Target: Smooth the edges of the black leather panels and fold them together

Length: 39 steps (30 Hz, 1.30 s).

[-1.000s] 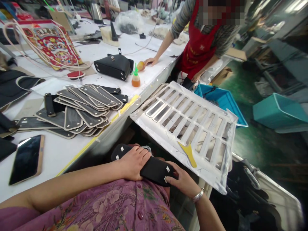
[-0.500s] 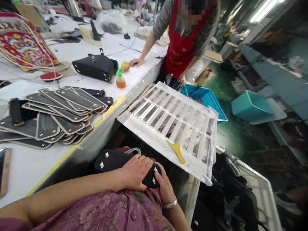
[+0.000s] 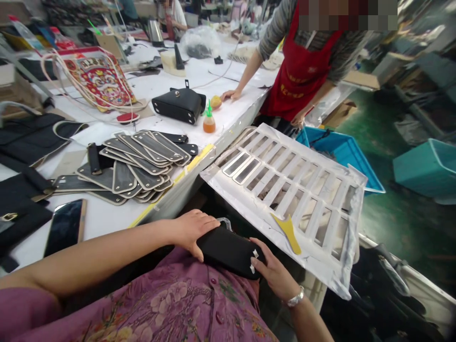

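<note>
Across my lap lies a black bag [image 3: 226, 249], its long rounded bottom turned upward. Two small white tabs [image 3: 254, 261] show at its right end. My left hand [image 3: 194, 231] grips the left end, fingers over the top and thumb on the near side; it covers that end. My right hand [image 3: 273, 270] clasps the right end, its thumb beside the tabs. A clear strip [image 3: 225, 222] sticks up behind the bag. Just beyond stands a white slotted rack [image 3: 245, 209] bearing a yellow forked tool [image 3: 288, 232] and two framed strips [image 3: 240, 167].
On the left table are stacked grey panels [image 3: 142, 164], a phone [image 3: 66, 225], a finished black bag [image 3: 178, 104] and an orange-liquid bottle [image 3: 209, 124]. A co-worker in a red apron [image 3: 297, 80] stands beyond the rack, near a blue crate [image 3: 351, 159]. Black bags [image 3: 381, 289] fill a bin at right.
My left hand has slid from the bag's middle to its left end, uncovering the middle. My right hand stays on the right end. The view has swung left.
</note>
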Each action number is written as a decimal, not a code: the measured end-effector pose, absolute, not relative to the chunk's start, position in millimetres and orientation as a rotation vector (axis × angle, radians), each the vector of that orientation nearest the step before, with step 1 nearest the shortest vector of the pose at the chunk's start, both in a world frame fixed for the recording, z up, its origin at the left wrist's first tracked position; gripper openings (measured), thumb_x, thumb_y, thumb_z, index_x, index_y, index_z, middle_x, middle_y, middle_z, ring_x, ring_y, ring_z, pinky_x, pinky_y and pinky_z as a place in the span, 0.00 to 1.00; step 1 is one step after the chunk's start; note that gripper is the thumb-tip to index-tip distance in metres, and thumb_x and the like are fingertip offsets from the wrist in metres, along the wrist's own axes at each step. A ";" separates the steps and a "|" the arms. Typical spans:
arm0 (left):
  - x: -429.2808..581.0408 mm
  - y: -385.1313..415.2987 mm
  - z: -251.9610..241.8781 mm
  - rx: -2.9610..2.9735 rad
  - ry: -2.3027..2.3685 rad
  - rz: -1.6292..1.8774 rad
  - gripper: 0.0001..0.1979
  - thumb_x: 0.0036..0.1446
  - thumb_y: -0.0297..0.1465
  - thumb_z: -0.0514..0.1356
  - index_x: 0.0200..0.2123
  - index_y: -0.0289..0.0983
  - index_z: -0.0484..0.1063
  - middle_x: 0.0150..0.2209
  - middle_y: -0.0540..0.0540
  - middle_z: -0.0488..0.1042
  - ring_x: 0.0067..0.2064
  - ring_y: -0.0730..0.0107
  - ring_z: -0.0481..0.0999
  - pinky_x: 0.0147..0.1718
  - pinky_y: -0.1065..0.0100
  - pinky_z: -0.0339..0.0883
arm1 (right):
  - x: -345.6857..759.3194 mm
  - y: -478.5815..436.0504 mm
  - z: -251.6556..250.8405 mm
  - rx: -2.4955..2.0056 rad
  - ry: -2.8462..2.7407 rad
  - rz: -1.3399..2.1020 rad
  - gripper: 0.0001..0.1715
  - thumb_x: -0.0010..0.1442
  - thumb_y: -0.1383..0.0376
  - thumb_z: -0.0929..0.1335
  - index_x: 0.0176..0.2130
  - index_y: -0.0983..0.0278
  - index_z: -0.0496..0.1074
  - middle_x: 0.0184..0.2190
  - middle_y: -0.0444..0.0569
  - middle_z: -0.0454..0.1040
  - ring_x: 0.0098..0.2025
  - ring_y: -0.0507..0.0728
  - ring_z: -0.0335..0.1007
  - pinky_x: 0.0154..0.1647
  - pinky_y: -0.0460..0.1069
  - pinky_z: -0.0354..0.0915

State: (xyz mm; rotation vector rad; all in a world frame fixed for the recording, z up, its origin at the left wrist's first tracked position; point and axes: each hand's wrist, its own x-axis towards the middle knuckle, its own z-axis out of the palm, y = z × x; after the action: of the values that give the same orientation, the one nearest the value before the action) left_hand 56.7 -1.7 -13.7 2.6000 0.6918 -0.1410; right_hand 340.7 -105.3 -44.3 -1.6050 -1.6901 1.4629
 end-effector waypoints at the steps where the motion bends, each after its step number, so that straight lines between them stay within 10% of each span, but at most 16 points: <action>1: 53.4 -0.4 -13.3 2.597 0.696 -0.139 0.48 0.32 0.52 0.64 0.56 0.38 0.54 0.53 0.41 0.64 0.50 0.56 0.64 0.48 0.61 0.53 | 340.2 -99.6 -37.0 -1.615 -1.805 1.442 0.29 0.57 0.58 0.61 0.56 0.63 0.54 0.55 0.52 0.60 0.56 0.56 0.56 0.59 0.54 0.51; 23: 41.1 3.2 -21.6 2.549 0.709 -0.051 0.51 0.31 0.58 0.61 0.56 0.37 0.53 0.50 0.41 0.66 0.49 0.56 0.66 0.45 0.63 0.56 | 247.7 -55.1 -25.1 -1.963 -2.446 0.755 0.29 0.55 0.42 0.58 0.41 0.60 0.67 0.35 0.49 0.74 0.35 0.61 0.71 0.30 0.50 0.59; 39: 40.7 8.1 -26.0 2.408 0.907 0.083 0.19 0.49 0.48 0.58 0.41 0.44 0.70 0.40 0.52 0.72 0.42 0.65 0.71 0.39 0.69 0.62 | 248.2 -49.2 -32.7 -1.804 -2.450 0.779 0.21 0.58 0.47 0.59 0.38 0.60 0.66 0.33 0.46 0.71 0.34 0.56 0.69 0.31 0.48 0.58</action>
State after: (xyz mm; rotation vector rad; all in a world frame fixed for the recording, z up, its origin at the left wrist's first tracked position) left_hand 40.7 8.1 -26.0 2.4080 0.9074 0.0834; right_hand 248.2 -49.2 -32.7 -1.8039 -2.4503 0.7793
